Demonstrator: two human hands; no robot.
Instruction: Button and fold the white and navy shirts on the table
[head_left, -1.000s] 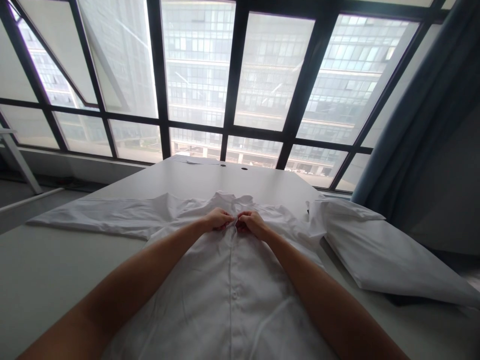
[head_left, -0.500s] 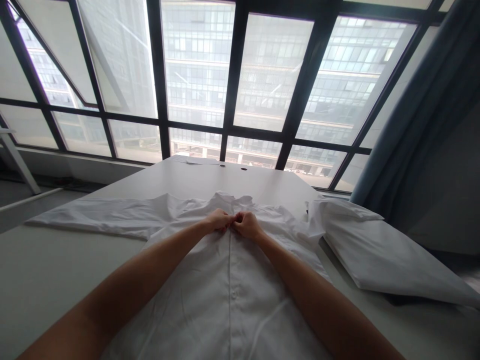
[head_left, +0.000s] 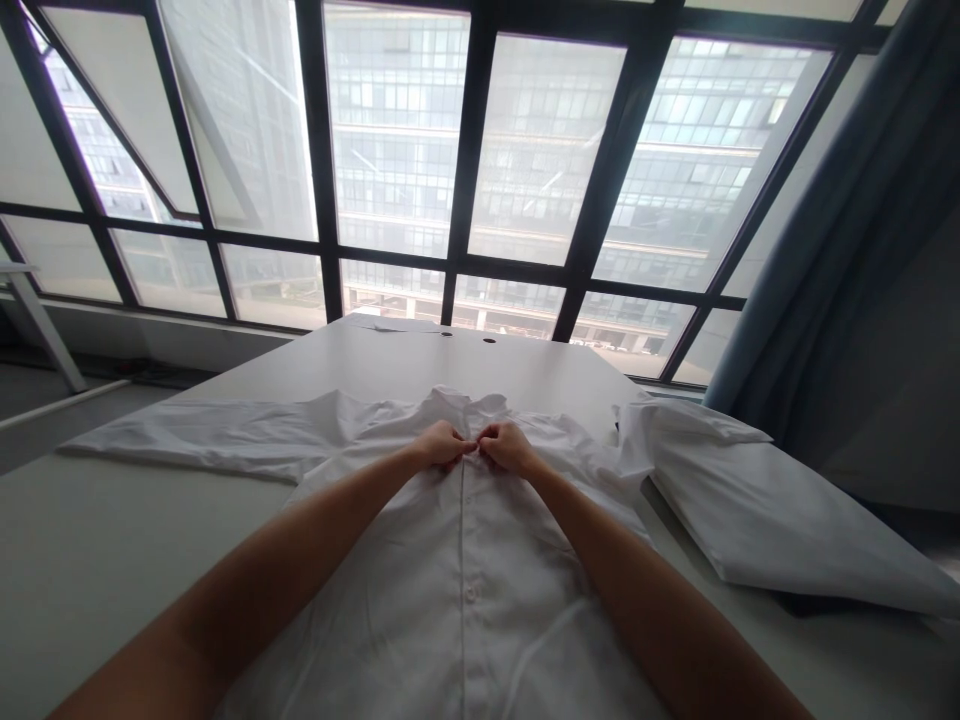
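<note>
A white button-up shirt (head_left: pixel 465 590) lies front-up on a pale table (head_left: pixel 90 560), collar away from me, its sleeves spread to the left and right. My left hand (head_left: pixel 442 443) and my right hand (head_left: pixel 506 445) meet just below the collar. Both are closed in a pinch on the shirt's front placket, fingertips almost touching. Buttons run down the placket toward me between my forearms. The button under my fingers is hidden.
The right sleeve (head_left: pixel 750 500) drapes over the table's right edge above something dark. Beyond the table's far edge stands a large window (head_left: pixel 465 150) with black frames. A blue-grey curtain (head_left: pixel 847 220) hangs at the right. Two small dark holes (head_left: pixel 487 339) mark the tabletop's far end.
My hands stay pinched together at the top of the placket; the right hand shifted slightly left, then back right. The shirt has barely moved.
</note>
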